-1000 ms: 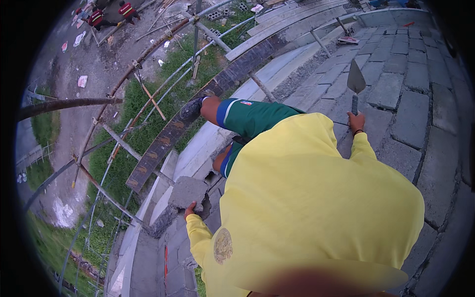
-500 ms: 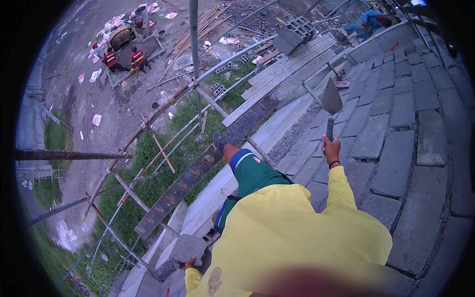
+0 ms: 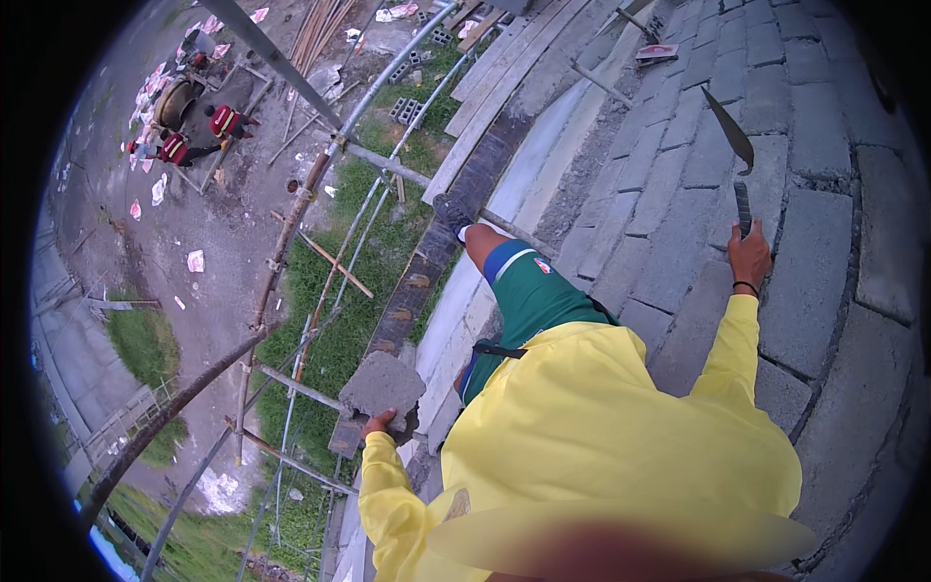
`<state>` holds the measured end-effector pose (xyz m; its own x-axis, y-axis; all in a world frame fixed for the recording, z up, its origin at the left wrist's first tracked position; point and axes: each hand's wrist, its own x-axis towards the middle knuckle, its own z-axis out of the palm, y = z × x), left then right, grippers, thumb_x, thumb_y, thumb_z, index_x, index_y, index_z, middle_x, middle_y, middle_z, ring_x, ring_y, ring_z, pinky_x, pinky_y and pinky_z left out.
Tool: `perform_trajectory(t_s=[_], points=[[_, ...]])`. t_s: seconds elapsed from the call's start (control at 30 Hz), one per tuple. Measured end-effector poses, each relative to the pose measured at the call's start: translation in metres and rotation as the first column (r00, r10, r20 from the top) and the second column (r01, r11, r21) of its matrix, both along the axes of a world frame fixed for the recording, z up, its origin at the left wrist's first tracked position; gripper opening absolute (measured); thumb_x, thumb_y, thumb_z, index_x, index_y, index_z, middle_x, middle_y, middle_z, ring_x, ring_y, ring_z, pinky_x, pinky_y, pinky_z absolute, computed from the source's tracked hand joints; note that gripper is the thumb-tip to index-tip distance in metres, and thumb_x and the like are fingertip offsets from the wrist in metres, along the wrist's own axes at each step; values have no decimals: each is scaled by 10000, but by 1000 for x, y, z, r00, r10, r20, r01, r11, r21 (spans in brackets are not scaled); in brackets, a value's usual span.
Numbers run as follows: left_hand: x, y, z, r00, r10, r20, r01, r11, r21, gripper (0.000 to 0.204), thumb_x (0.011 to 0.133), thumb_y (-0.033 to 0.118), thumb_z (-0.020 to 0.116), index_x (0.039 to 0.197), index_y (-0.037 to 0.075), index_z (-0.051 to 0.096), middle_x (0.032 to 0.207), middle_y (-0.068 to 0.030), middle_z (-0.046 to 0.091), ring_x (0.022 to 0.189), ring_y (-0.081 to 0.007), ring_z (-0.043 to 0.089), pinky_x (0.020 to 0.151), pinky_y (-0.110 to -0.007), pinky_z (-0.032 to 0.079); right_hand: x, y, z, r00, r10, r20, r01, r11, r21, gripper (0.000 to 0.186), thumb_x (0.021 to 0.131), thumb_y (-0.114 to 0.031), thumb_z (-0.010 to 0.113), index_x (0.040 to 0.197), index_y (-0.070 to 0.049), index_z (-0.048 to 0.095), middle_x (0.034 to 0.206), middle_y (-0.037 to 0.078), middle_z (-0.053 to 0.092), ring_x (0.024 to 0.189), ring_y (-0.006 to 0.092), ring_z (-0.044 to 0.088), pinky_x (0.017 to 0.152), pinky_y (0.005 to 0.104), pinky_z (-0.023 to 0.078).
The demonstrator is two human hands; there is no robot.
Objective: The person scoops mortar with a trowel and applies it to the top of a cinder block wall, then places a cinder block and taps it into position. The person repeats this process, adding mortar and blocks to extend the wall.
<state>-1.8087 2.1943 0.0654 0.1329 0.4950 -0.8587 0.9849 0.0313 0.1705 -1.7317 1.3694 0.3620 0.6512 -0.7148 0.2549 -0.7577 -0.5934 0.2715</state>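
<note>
My right hand, in a yellow sleeve, is closed round the handle of a trowel, its metal blade held up in front of the grey block wall. At the lower left of centre, my left hand grips a rough, broken piece of grey concrete block; part of its fingers is hidden under the piece. My green shorts show between my arms, and my shoe is on a dark narrow plank beside a pale concrete ledge.
Scaffold poles cross the left side, above grass and dirt ground. Workers in red vests are by a round drum among scattered sacks. Pale boards lie at the top, and a small tray is by the wall.
My right hand with the trowel has moved right, the blade turning more edge-on. My left hand and the block piece have risen in the picture. The view has shifted, and my leg stretches further forward.
</note>
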Motion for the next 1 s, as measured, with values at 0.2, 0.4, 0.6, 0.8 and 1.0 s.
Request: perform_trajectory(t_s=[0.2,0.4,0.6,0.8,1.0], points=[[210,-76,-11,878,-445,-178,455,890,20,752,573,262,985,1159,-105,689,1129,-179,728,1002,-305,685,965,-404,517,11,-65,21,942,90,-323,-67,994,81,427,950,-306,687,1295,-62,626,1078,206,735,927,402,718,771,488,570],[366,-146,7,887,-452,90,454,891,0,996,519,302,1017,1284,-167,584,1238,-207,674,1127,-316,639,1067,-401,449,16,-83,37,917,14,-399,64,981,181,375,937,-280,704,1231,-59,627,997,209,733,844,403,714,713,496,554],[489,-193,72,857,-477,197,497,865,-69,1109,527,225,1019,1385,-196,456,1319,-235,615,1176,-308,617,1057,-407,465,8,-75,37,942,17,-335,73,964,255,351,916,-256,723,1179,-46,624,1002,193,727,840,383,716,697,477,552],[554,-244,130,789,-603,119,607,795,-2,1056,571,324,992,1381,-140,499,1258,-200,653,1095,-302,627,969,-424,494,7,-71,36,964,-23,-263,112,938,328,366,884,-215,739,1172,-39,597,981,162,688,861,367,694,682,481,518],[590,-309,164,695,-676,-246,684,726,-65,994,602,401,981,1359,-96,569,1341,-198,639,1201,-309,617,1031,-443,480,14,-70,39,947,-153,-283,267,863,428,383,864,-189,736,1175,-21,587,955,189,675,865,404,675,695,495,499]])
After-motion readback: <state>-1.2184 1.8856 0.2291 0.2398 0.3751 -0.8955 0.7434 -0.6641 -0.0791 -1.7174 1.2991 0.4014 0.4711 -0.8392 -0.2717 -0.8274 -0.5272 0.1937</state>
